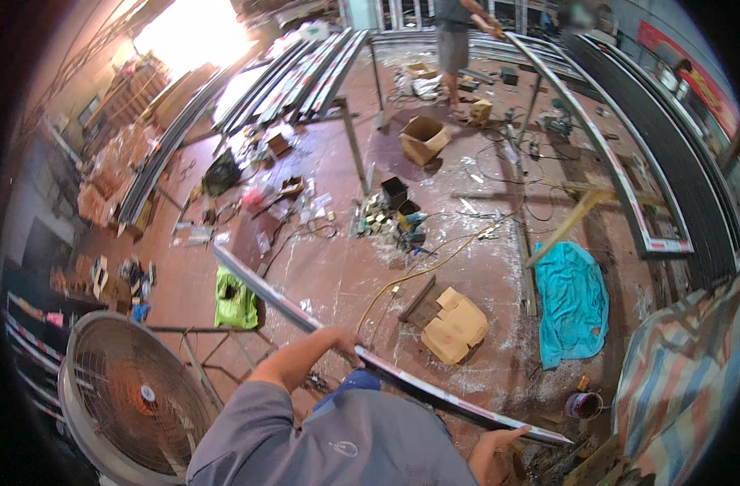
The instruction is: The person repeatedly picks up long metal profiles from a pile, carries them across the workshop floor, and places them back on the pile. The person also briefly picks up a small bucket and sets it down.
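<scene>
A long, straight metal profile (pixel 435 394), dark with a white strip along its edge, runs slantwise across my body from upper left to lower right. My left hand (pixel 337 338) is closed around it near its middle, in front of my waist. Close to the lower right end, my right hand (pixel 500 441) grips the same profile, with a finger lying along its edge. The far left end sticks out over the floor, above a bright green cloth or bag (pixel 235 300). My body hides the undersides of both hands in part.
A large round fan (pixel 135 397) stands at my left. Flattened cardboard (pixel 455 326), a turquoise cloth (pixel 573 304), a yellow cable (pixel 435 257) and tools (pixel 402 223) lie on the floor. Racks of profiles (pixel 305 77) stand far left; a frame (pixel 597 138) leans right. Another person (pixel 453 49) stands at the back.
</scene>
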Action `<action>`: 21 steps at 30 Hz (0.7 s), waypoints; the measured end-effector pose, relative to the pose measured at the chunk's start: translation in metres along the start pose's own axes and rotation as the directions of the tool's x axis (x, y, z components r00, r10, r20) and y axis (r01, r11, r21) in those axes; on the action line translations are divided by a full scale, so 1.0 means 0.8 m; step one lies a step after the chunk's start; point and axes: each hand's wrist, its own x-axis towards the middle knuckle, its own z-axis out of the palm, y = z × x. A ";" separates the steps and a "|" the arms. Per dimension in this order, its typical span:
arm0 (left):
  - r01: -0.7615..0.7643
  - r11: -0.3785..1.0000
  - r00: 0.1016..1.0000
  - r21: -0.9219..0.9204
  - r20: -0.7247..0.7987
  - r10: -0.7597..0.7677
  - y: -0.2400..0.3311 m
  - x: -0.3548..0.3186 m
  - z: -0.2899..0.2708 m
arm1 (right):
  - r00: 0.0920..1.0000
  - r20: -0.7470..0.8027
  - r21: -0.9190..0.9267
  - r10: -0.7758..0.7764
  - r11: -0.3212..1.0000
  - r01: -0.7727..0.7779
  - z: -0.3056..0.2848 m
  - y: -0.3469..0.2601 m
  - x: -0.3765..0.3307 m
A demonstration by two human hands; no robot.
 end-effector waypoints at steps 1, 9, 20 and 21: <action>0.051 0.998 0.996 0.034 -0.075 -0.048 -0.021 -0.012 0.005 | 1.000 0.013 0.131 0.001 0.991 -0.003 0.050 -0.035 -0.092; -0.157 0.969 0.838 0.192 -0.494 0.233 -0.067 -0.075 -0.095 | 0.489 0.856 0.135 0.168 0.841 -0.524 0.227 0.096 -0.335; -0.207 0.938 0.557 0.280 -0.755 0.348 -0.196 -0.237 -0.221 | 0.445 0.876 0.083 0.187 0.850 -0.521 0.455 0.092 -0.612; -0.186 0.948 0.559 0.257 -0.766 0.318 -0.229 -0.248 -0.234 | 0.404 0.904 0.084 0.139 0.870 -0.486 0.490 0.094 -0.602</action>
